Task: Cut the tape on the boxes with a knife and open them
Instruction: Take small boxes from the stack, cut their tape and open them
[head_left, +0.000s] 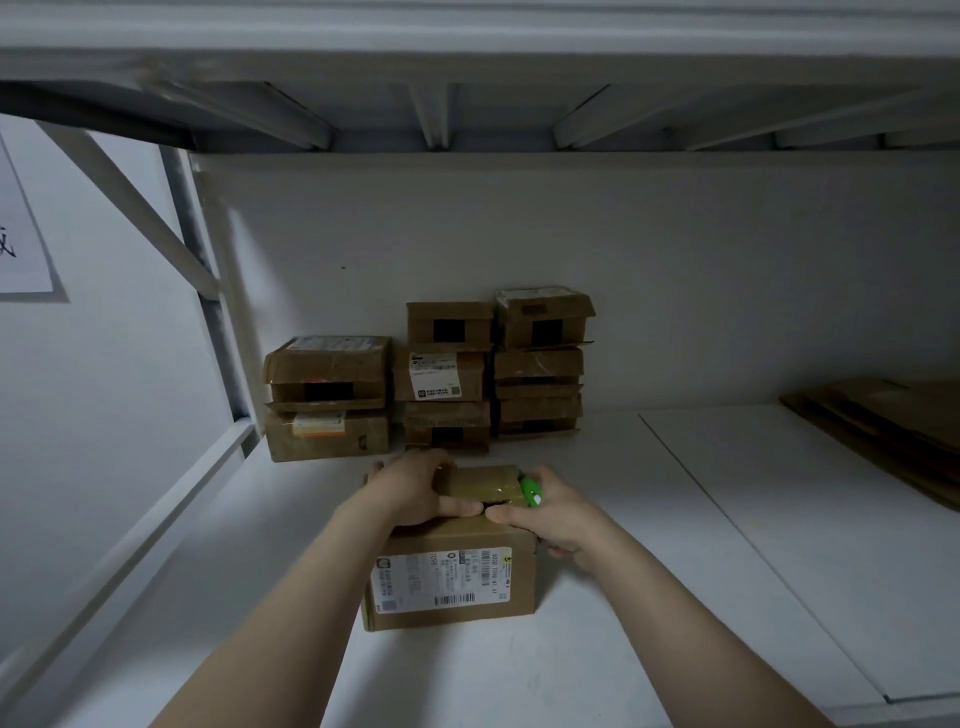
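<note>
Reaching forward from the near edge, both bare forearms converge on a brown cardboard box (452, 566) with a white printed shipping label on its near face. It stands on the white shelf board (260, 545) in the near middle of the scene.

The left hand (410, 488) lies palm down over the left part of the box's top. Its fingers are curled over the far left edge, and its thumb stretches rightward along the near top edge, so it grips the box there.

The right hand (553, 514) is at the top right corner, fingers wrapped around a green-handled knife (531, 491). Only the green body shows above the knuckles, and the blade cannot be made out. The right thumb points left and presses on the near top edge, its tip just beside the left thumb's tip. Between the hands the box's glossy taped top shows.

Against the far white wall stand three stacks of small brown cardboard boxes (447, 374): two boxes on the left, three in the middle and three on the right. Flattened brown cardboard sheets (893, 431) lie at the far right. A white paper sheet (21, 234) hangs on the left wall.
</note>
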